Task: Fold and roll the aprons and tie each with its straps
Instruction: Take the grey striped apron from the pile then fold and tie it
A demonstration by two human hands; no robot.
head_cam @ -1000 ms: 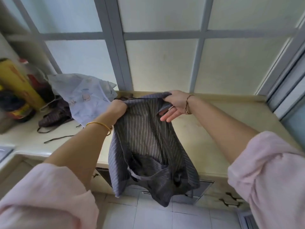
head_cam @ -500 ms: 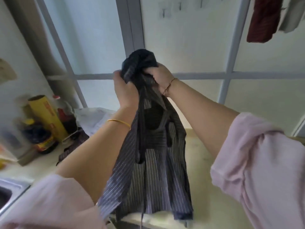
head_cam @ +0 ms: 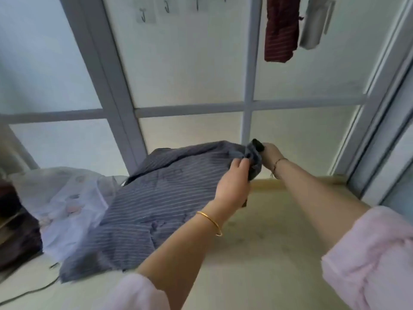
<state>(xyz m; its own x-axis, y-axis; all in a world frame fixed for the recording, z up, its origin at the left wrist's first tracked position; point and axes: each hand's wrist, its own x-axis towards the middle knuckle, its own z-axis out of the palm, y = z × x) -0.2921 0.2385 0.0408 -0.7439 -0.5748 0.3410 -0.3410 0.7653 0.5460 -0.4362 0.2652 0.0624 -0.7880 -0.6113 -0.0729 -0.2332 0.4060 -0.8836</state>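
Observation:
A grey striped apron (head_cam: pixel 147 206) lies spread across the beige counter (head_cam: pixel 268 242), its far right end bunched up. My left hand (head_cam: pixel 233 184), with a gold bangle on the wrist, grips that bunched end from the near side. My right hand (head_cam: pixel 269 153) grips the same bunch from the far side, close to the window. A white printed apron (head_cam: pixel 73 204) lies partly under the striped one at the left. A dark strap (head_cam: pixel 29 291) trails over the counter's near left part.
A dark heap of cloth (head_cam: pixel 15 231) sits at the far left edge. A frosted window with grey bars (head_cam: pixel 190 107) backs the counter. A red striped cloth (head_cam: pixel 280 30) and a grey cloth (head_cam: pixel 315 23) hang from hooks above.
The striped apron was held up high in both hands; it now lies spread over the counter. Both hands have come down and moved right, still gripping its top end.

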